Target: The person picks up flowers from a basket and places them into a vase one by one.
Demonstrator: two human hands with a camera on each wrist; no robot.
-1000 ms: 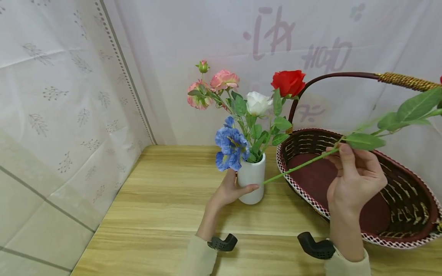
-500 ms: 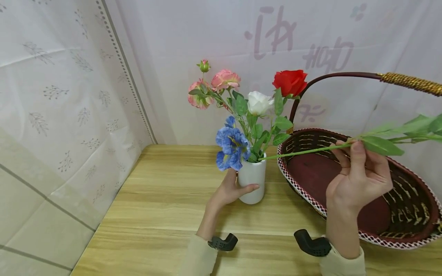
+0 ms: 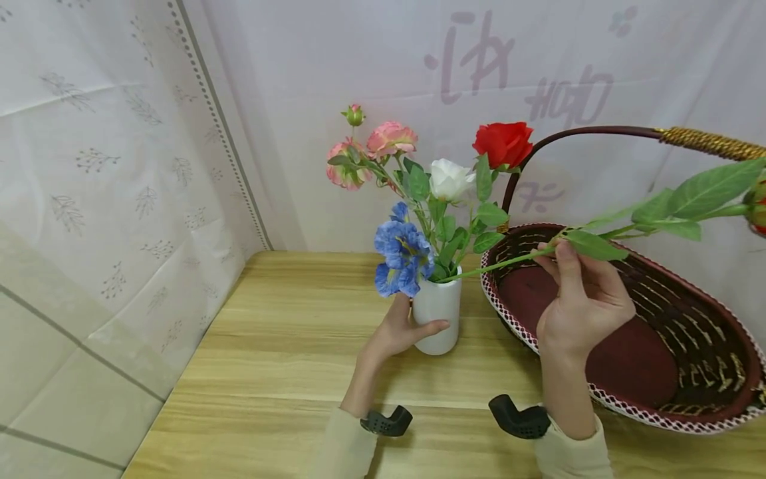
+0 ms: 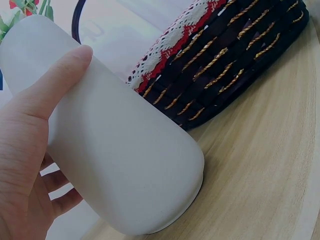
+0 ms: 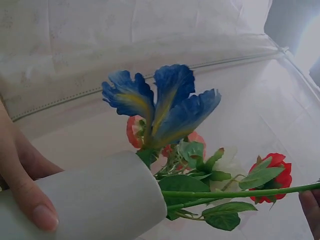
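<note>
My left hand [image 3: 395,330] holds a white vase [image 3: 435,313] upright on the table, thumb across its front. In the left wrist view the fingers wrap behind the vase [image 4: 130,160]. Inside it stand a blue iris [image 3: 402,256], a white rose [image 3: 449,179], a red rose [image 3: 503,144] and pink flowers [image 3: 391,138]. My right hand [image 3: 580,313] pinches a green flower stem [image 3: 514,261] below its leaves, slanting down to the vase's mouth. Its reddish head [image 3: 760,203] is cut off by the frame's right edge. In the right wrist view, this stem [image 5: 240,192] crosses the rim.
A dark woven basket [image 3: 694,332] with lace trim and an arched handle [image 3: 604,128] stands right of the vase, partly behind my right hand. A white printed cloth [image 3: 311,80] hangs behind the wooden table [image 3: 287,372]; another patterned cloth [image 3: 114,179] is at the left.
My right hand first raised the stem's lower end from beside the vase to its mouth, then moved left toward it. The left hand and vase stay put.
</note>
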